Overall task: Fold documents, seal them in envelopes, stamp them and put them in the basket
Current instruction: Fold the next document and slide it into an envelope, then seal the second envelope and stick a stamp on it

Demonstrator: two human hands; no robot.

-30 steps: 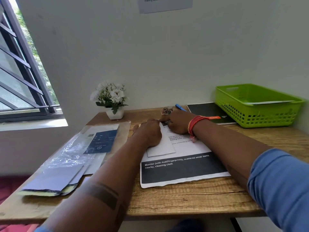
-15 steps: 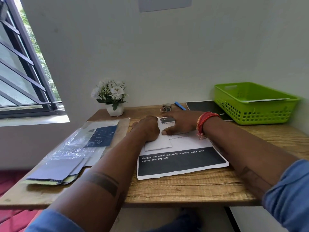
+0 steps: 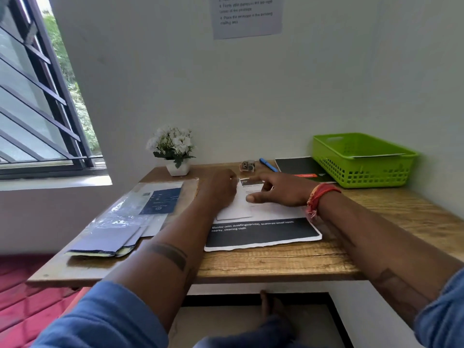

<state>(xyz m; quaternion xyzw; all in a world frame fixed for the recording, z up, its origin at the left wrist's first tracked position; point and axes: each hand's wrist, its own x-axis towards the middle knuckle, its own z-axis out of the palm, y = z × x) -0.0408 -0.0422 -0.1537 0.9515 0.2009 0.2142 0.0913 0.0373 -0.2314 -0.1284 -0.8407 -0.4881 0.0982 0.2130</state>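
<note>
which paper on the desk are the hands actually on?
The small folded white sheet atop the printed document with the black band. Left hand presses it; right hand hovers open. The plastic-wrapped stack at left lies untouched.

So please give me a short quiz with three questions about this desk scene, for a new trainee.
1. True or false: the green basket holds no paper.
2. Which hand wears the red thread bracelet?
3. The blue pen lies: A) beside the flower pot B) between the stamp roll and the black notebook C) in the basket.

Key: 1 false; 2 right; 3 B.
</note>
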